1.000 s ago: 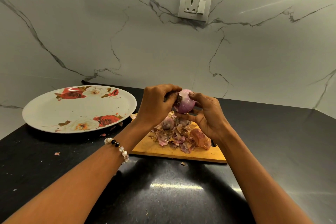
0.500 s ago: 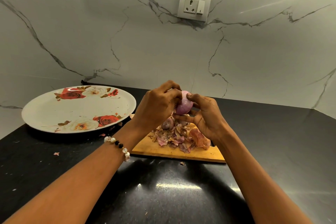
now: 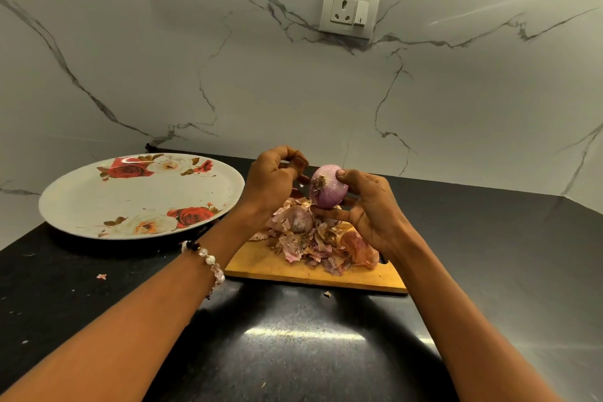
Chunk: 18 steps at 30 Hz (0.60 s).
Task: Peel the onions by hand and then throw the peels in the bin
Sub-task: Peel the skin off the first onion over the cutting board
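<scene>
Far end of the cutting board (image 3: pixel 293 271) is buried under the peels (image 3: pixel 313 245). Whatever is pinched in the left hand (image 3: pixel 274 179) can't be made out. A second onion (image 3: pixel 298 220) is half covered by skins.

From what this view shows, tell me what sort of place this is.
Most likely a home kitchen: a dark counter against a marble wall with a socket, and a cutting board heaped with onion peels.

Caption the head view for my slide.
Right hand holds a peeled purple onion above papery peels on a wooden cutting board.
</scene>
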### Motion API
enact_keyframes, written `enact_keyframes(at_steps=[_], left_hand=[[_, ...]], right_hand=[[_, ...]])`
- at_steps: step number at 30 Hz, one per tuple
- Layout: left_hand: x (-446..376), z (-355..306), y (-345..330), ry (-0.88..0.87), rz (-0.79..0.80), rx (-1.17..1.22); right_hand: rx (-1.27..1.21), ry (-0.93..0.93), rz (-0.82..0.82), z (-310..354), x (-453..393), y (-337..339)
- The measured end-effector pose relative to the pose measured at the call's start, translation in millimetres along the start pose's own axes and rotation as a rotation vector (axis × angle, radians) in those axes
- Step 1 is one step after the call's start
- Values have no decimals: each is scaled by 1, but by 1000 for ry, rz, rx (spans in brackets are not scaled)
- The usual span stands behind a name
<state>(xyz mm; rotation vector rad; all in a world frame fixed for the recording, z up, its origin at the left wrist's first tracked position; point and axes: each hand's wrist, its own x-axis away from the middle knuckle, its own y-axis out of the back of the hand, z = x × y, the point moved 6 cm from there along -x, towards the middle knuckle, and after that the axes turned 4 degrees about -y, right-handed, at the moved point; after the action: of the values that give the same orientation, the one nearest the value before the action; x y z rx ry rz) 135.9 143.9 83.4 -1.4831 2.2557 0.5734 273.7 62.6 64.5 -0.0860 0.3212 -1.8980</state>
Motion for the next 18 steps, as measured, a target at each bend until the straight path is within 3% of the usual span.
enact_keyframes(at_steps=[8, 18], left_hand=[[6, -20, -7, -461, -2, -365], [4, -13, -19, -538, 161, -588]], right_hand=[[73, 25, 25, -1, -3, 3], [212, 67, 40, -2, -2, -1]])
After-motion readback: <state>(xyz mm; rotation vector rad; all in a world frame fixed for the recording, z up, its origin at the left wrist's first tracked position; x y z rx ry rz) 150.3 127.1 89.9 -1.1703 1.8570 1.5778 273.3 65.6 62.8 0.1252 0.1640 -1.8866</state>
